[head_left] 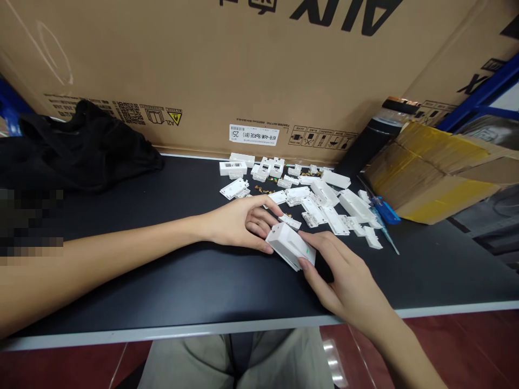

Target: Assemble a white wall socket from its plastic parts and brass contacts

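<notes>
A white plastic switch-like box (290, 244) with a small green mark on its face is held tilted near the table's front half. My right hand (344, 275) grips its right end, thumb on the near side and forefinger on the far side. At the other end, my left hand (239, 224) has its thumb against the box and its lower fingers curled behind it, while the forefinger arches free. Just beyond the box lies a small white plastic piece (290, 221). Part of the box's underside is hidden.
Loose white covers (334, 219) and small brass parts (263, 190) lie scattered behind my hands. A blue screwdriver (385, 229), a dark bottle (371, 138) and a taped carton (433, 173) are at the right. Black cloth (81, 151) lies left; a large cardboard box (203, 70) stands behind.
</notes>
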`<state>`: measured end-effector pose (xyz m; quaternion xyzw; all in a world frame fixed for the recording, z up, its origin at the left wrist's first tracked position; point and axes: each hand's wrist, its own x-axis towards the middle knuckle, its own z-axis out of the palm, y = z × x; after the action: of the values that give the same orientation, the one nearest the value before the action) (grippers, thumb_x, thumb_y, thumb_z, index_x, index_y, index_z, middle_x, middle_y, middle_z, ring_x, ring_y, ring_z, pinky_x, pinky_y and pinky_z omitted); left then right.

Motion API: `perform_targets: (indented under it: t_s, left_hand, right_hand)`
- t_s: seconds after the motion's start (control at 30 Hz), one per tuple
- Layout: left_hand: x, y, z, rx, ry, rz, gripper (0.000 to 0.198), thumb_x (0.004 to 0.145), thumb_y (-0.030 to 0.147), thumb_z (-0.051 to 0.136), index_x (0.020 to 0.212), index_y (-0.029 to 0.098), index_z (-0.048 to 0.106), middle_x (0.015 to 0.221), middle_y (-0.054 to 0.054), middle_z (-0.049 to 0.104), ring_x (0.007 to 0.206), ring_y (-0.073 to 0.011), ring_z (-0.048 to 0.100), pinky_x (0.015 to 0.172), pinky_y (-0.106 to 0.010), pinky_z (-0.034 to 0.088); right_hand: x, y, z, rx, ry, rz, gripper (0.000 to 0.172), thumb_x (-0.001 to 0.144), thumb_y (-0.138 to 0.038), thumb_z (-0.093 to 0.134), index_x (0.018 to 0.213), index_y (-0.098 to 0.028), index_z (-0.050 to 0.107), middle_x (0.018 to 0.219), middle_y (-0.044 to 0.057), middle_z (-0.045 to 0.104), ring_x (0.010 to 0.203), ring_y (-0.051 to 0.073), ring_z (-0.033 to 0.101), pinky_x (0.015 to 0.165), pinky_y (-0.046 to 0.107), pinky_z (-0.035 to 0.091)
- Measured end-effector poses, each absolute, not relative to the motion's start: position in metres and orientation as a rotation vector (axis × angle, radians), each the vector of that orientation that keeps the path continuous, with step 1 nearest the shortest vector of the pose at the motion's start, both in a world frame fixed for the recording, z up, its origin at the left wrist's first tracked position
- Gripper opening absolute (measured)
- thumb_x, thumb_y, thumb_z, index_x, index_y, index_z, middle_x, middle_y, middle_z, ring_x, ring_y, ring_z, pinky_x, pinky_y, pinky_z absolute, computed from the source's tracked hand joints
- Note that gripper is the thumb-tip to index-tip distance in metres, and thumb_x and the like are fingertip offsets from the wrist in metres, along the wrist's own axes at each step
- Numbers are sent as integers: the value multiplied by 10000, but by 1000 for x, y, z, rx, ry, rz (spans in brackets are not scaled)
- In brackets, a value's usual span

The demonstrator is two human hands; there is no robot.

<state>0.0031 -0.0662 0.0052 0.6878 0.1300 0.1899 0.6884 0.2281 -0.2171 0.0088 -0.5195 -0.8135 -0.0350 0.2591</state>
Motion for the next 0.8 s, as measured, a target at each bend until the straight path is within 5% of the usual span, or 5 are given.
perform_targets:
  t_s: [0.8]
  left_hand:
    - [1, -75, 6, 1565, 211, 637, 434, 679, 97, 906, 1041, 137, 668, 980, -17, 722, 945, -106, 712, 945, -263, 592]
  right_hand:
    - [224, -218, 11, -1337, -2208, -85, 442, 1011, -212, 551, 1444, -162, 478, 1187, 134, 668, 1041, 235, 662, 895, 347, 563]
